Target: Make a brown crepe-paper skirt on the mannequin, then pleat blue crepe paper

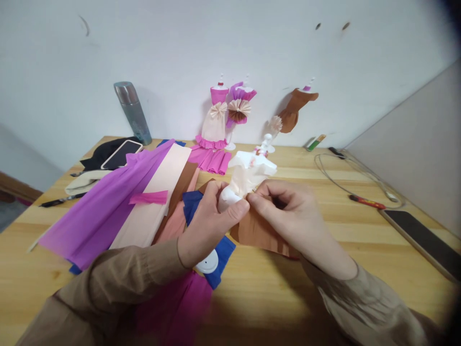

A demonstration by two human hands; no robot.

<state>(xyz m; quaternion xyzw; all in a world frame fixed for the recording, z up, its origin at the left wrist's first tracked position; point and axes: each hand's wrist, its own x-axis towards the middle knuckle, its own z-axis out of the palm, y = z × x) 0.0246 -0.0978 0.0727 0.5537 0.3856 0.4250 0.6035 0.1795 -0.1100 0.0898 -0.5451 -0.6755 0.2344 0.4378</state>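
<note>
Above the pale wooden desk (360,235), the small mannequin (229,194) seems light and stiff, best held at the hips; its cream paper (245,180) looks soft, easily torn; the left hand (213,214) has its grip closed around the hips; the right hand (290,207) seems to pinch the paper's lower edge; behind is a white wall (180,38).

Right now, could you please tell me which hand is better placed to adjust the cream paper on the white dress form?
Probably the right hand: it seems to pinch the cream paper near its lower edge, while the left hand is holding the white dress form.
</note>
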